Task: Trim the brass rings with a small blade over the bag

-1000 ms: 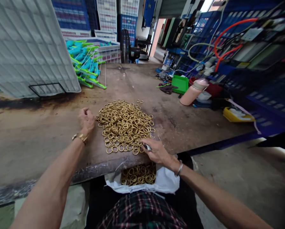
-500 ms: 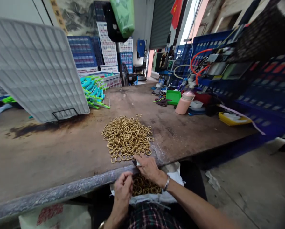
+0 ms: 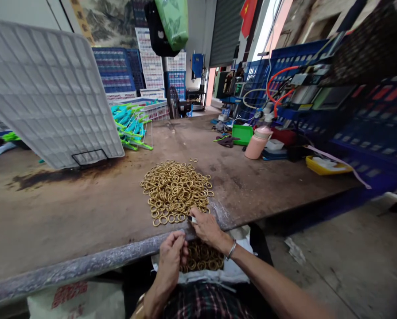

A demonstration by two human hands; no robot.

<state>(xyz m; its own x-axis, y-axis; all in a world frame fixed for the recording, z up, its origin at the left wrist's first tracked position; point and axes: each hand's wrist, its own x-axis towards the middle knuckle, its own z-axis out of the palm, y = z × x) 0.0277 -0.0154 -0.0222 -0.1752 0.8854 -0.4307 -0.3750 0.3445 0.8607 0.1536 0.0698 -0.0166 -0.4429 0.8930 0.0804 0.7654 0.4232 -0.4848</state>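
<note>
A heap of gold-coloured rings (image 3: 175,186) lies on the brown worktable (image 3: 112,208). At its near edge, my right hand (image 3: 207,228) is closed, with a small white object with a dark tip (image 3: 192,219) between thumb and fingers; its kind is unclear. My left hand (image 3: 172,254) hovers by the table's front edge, thumb and fingertips pinched together. Whatever it holds, if anything, is hidden. Below both hands, more gold-coloured rings (image 3: 201,261) fill a white bag (image 3: 240,248) on my lap, partly covered by the right wrist.
A large white ribbed panel (image 3: 52,97) stands at the left, beside teal and green plastic pieces (image 3: 132,124). A pink bottle (image 3: 258,144), a green tray (image 3: 242,134) and a yellow tray (image 3: 328,166) sit at the right. Plastic wrap covers the table's front edge (image 3: 95,263).
My right hand's fingers have curled and shifted slightly up toward the rings. My left hand has risen a little, its fingers still pinched.
</note>
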